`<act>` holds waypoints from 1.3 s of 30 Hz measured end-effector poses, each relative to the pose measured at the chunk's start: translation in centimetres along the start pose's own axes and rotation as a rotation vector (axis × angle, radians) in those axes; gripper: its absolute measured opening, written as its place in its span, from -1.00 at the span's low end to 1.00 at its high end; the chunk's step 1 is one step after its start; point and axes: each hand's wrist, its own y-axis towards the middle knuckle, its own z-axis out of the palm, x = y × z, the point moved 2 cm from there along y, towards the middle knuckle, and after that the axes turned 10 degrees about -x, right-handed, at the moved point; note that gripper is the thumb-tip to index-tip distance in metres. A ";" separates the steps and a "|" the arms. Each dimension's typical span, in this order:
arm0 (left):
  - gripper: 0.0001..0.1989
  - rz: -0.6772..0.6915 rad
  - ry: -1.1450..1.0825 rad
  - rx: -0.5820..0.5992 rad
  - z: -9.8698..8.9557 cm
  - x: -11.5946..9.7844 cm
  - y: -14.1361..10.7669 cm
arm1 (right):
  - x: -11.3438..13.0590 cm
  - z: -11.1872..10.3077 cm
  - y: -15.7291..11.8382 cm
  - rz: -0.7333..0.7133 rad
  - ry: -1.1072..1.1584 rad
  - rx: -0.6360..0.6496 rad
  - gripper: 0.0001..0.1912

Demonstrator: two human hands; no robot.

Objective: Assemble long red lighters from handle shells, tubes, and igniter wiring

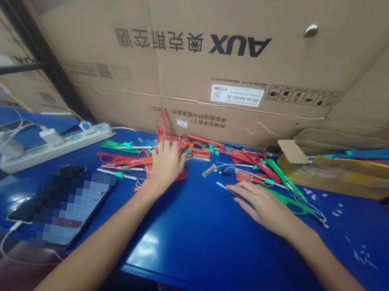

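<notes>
A thin, upright red plastic piece is seen just beyond the fingertips of the left hand, which are bent down over the pile; whether anything is grasped cannot be told. A narrow white strip is seen at the fingertips of the right hand, fingers extended; whether it is pinched cannot be told. A clear, short plastic tube is left between both hands' fingers, all backed by a brown cardboard carton.
</notes>
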 end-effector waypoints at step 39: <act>-0.74 0.731 -0.671 0.316 0.7 -6.0 -4.3 | -5.7 -2.3 -1.3 0.267 0.187 -0.112 -0.61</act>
